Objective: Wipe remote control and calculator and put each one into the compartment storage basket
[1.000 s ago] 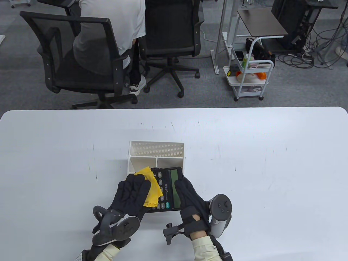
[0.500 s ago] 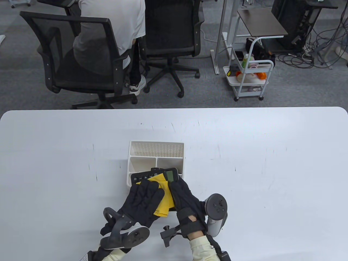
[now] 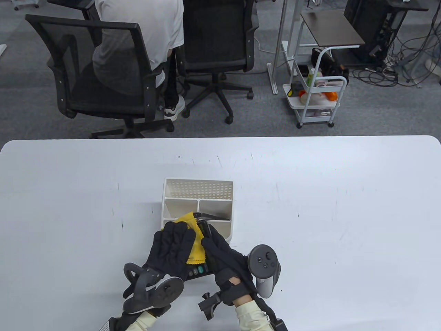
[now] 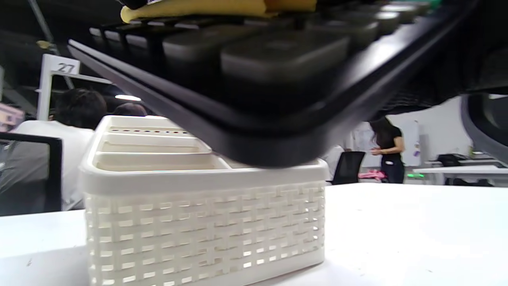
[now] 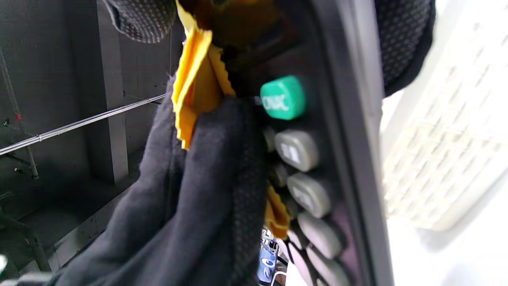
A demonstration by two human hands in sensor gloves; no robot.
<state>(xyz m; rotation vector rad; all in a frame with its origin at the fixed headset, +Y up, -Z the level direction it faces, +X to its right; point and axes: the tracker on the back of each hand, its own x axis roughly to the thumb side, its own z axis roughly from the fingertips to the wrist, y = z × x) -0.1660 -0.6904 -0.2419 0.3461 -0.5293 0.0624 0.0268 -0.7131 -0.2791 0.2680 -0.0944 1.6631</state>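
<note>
My right hand (image 3: 211,238) grips a black calculator (image 3: 203,226) by its edge and holds it tipped up, keypad facing left, just above the near end of the white compartment basket (image 3: 198,182). My left hand (image 3: 174,241) lies flat, pressing a yellow cloth (image 3: 198,244) against the keys. In the right wrist view the cloth (image 5: 198,71) sits under the left glove (image 5: 198,198), beside the green key of the calculator (image 5: 282,97). The left wrist view looks under the calculator (image 4: 278,79) at the basket (image 4: 198,222). No remote control shows in any view.
The white table (image 3: 327,207) stretches wide on both sides of the basket. Beyond its far edge stand black office chairs (image 3: 103,86) with a person seated, and a white trolley (image 3: 317,100).
The calculator has gone from lying flat to tipped on edge with its face to the left. My left hand with the cloth slid across the keypad and back. My right hand shifted left.
</note>
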